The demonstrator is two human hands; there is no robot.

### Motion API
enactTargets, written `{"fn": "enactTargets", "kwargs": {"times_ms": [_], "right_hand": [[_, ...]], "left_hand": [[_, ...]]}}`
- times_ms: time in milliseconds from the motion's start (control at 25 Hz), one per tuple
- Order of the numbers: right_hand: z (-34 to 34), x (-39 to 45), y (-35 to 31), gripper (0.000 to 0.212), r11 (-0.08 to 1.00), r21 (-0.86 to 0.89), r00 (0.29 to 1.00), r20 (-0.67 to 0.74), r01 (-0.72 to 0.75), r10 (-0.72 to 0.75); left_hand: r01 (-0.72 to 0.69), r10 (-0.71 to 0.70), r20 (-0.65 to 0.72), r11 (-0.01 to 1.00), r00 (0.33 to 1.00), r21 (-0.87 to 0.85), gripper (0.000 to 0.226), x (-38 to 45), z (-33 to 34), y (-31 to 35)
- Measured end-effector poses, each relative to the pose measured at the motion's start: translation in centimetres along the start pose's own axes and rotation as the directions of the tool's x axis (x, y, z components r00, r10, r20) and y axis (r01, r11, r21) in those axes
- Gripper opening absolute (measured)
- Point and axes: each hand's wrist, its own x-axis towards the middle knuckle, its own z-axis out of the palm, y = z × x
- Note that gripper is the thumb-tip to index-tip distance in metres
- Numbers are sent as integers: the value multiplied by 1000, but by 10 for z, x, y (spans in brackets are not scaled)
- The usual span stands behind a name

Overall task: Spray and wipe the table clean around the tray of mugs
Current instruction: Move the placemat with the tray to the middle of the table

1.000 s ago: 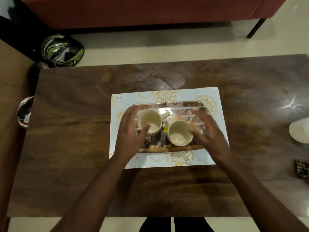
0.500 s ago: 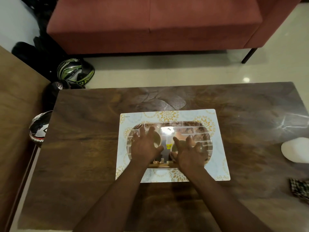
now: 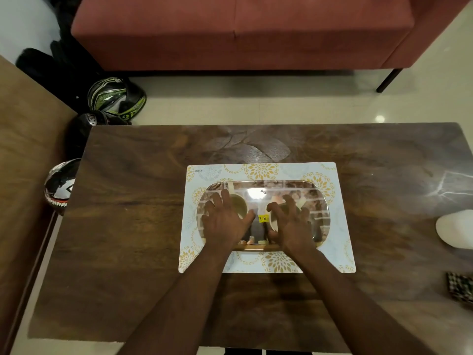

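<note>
the tray point(image 3: 320, 201) of mugs sits on a patterned placemat point(image 3: 340, 252) near the middle of the dark wooden tabletop point(image 3: 133, 226), and everything else is placed from it. the left hand point(image 3: 225, 221) lies spread over the left mug point(image 3: 239, 204) on the tray, fingers fairly straight and splayed; the right hand point(image 3: 291, 224) covers the right mug point(image 3: 275, 221) with fingers more bent, but whether either hand actually grips its mug cannot be told. no spraying or wiping looks begun: the step in hand seems to be handling the mugs on the tray. well to the right of the tray, at the tabletop's edge, rest a white rounded object point(image 3: 455, 229) and a checked cloth point(image 3: 460, 288). the next move probably calls for letting go of the mugs and reaching right for those items.
</note>
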Motion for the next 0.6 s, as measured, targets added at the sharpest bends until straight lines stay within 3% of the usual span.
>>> {"fn": "enactTargets", "kwargs": {"times_ms": [160,280,400,600], "right_hand": [[-17,33,39,54,974,-5,971,80,228,-227],[-19,54,59,59,943,3,939,95,333,-332],[-7,58,65,64,938,-11,936,71,345,-344],[-1,52,59,44,936,113,943,-60,333,-328]], "left_hand": [[-102,93,-193,994,977,-37,85,-3,15,-2],[-108,97,-154,992,983,-63,68,-1,17,2],[-113,102,-154,992,983,-63,61,-2,17,-2],[-145,140,-171,989,975,-19,64,3,21,-15]]}}
